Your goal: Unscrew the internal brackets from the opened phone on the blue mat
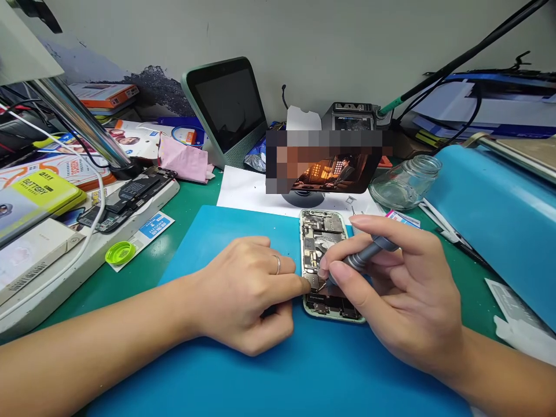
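Note:
An opened smartphone [324,255] with a pale green frame and bare internal parts lies on a blue mat [217,382]. My left hand [252,295], with a ring on one finger, presses its index fingertip onto the phone's lower left edge. The other left fingers are curled. In my right hand [412,289] a grey precision screwdriver [365,253] is gripped between thumb and fingers. It slants down toward the lower half of the phone. Its tip is hard to make out. My right fingers cover part of the phone's right side.
Behind the phone stand a propped screen playing video [339,171], a dark tablet-like display [232,101] and a tilted glass jar [403,182]. On the left, another opened phone [134,191] and a green cap [120,253] sit near boxes. A blue roll-like object [490,214] lies right.

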Demonstrator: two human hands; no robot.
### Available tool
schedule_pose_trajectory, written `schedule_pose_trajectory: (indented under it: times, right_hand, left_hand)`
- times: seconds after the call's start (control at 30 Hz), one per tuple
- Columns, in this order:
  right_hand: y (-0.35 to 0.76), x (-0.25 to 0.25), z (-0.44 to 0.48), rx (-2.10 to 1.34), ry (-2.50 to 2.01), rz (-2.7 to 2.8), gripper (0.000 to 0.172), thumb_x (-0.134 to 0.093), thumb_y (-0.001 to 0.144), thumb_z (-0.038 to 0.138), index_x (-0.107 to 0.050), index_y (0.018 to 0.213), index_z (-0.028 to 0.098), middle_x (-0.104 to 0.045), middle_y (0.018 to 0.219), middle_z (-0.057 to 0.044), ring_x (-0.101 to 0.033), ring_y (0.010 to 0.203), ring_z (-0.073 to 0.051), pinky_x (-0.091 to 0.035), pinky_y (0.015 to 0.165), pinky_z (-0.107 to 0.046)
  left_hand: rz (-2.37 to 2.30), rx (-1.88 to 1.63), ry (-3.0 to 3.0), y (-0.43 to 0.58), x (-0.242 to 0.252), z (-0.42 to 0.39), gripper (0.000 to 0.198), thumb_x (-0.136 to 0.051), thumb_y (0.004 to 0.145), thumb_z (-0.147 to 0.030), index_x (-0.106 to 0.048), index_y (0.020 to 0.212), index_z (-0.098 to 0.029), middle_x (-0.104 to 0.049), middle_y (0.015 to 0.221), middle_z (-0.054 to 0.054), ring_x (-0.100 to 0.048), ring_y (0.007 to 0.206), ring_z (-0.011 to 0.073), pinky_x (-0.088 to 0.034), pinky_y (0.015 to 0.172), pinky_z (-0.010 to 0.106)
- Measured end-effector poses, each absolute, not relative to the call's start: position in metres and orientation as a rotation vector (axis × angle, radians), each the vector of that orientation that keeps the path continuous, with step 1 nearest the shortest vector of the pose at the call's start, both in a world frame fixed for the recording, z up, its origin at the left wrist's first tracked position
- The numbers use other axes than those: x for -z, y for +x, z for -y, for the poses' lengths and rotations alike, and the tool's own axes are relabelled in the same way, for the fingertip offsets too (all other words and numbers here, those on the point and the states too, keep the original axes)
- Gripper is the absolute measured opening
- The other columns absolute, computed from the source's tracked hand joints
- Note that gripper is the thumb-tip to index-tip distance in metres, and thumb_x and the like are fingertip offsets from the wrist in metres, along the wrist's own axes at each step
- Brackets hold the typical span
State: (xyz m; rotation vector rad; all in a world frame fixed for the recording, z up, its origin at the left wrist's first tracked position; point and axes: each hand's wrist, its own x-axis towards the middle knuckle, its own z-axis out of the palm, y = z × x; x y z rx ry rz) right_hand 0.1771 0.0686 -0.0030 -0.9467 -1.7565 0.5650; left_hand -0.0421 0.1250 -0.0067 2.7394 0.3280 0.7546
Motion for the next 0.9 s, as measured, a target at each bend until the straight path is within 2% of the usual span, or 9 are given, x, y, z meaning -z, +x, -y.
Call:
schedule_pose_trajectory:
  times: [0.23, 0.4, 0.53, 0.6, 0.73, 0.9]
  right_hand:
    - [0.1753, 0.0022, -0.0688, -0.618, -0.921, 1.727, 0.053, -0.058, 0.097, 0.003, -0.051, 0.138, 0.036, -0.066, 0.096, 0.000, -0.072, 0.076, -0.013, -0.063, 0.055, -0.024]
    - [0.1753, 0.0024, -0.0673, -0.597, -0.907, 1.725, 0.055, -0.059, 0.096, 0.003, -0.052, 0.139, 0.037, -0.065, 0.104, -0.003, -0.073, 0.079, -0.015, -0.065, 0.057, -0.026]
    - [0.1764, 0.0032, -0.0670, -0.536, -0.911, 1.728, 0.055, -0.061, 0.095, 0.003, -0.053, 0.138, 0.036, -0.065, 0.110, -0.004, -0.074, 0.081, -0.014, -0.065, 0.058, -0.025]
    - [0.1772, 0.0041, -0.0676, -0.510, -0.937, 1.724, 0.053, -0.062, 0.095, 0.004, -0.054, 0.137, 0.035, -0.066, 0.107, -0.003, -0.074, 0.079, -0.013, -0.063, 0.058, -0.025]
    - [0.1783, 0.0053, -0.0689, -0.534, -0.987, 1.739, 0.047, -0.061, 0.097, 0.008, -0.054, 0.136, 0.033, -0.068, 0.098, -0.001, -0.071, 0.072, -0.014, -0.062, 0.056, -0.026]
    - [0.1772, 0.0031, -0.0697, -0.553, -0.974, 1.742, 0.044, -0.060, 0.098, 0.008, -0.054, 0.134, 0.033, -0.068, 0.094, -0.001, -0.072, 0.073, -0.015, -0.062, 0.055, -0.026]
  left_hand:
    - [-0.298, -0.621, 2.794, -0.0421, 0.0042, -0.1249, 0.024, -0.052, 0.087, -0.014, -0.069, 0.103, -0.016, -0.060, 0.069, -0.001, -0.049, 0.057, 0.0163, -0.025, 0.055, 0.037]
    - [-0.287, -0.553, 2.811, -0.0421, 0.0046, -0.1254, 0.022, -0.051, 0.091, -0.015, -0.068, 0.106, -0.016, -0.062, 0.070, -0.001, -0.054, 0.059, 0.0168, -0.028, 0.056, 0.038]
    - [-0.271, -0.568, 2.810, -0.0409, 0.0059, -0.1261, 0.018, -0.051, 0.092, -0.015, -0.068, 0.095, -0.018, -0.063, 0.069, 0.000, -0.055, 0.059, 0.0161, -0.031, 0.056, 0.037]
    - [-0.273, -0.582, 2.809, -0.0408, 0.0064, -0.1260, 0.017, -0.051, 0.091, -0.015, -0.067, 0.089, -0.019, -0.062, 0.068, 0.000, -0.055, 0.058, 0.0155, -0.030, 0.056, 0.037]
    - [-0.273, -0.610, 2.789, -0.0411, 0.0065, -0.1259, 0.020, -0.050, 0.091, -0.014, -0.069, 0.093, -0.019, -0.061, 0.065, 0.000, -0.053, 0.055, 0.0152, -0.029, 0.055, 0.037]
    - [-0.263, -0.619, 2.767, -0.0412, 0.0056, -0.1254, 0.020, -0.050, 0.090, -0.014, -0.070, 0.091, -0.019, -0.060, 0.064, 0.000, -0.052, 0.054, 0.0151, -0.030, 0.055, 0.037]
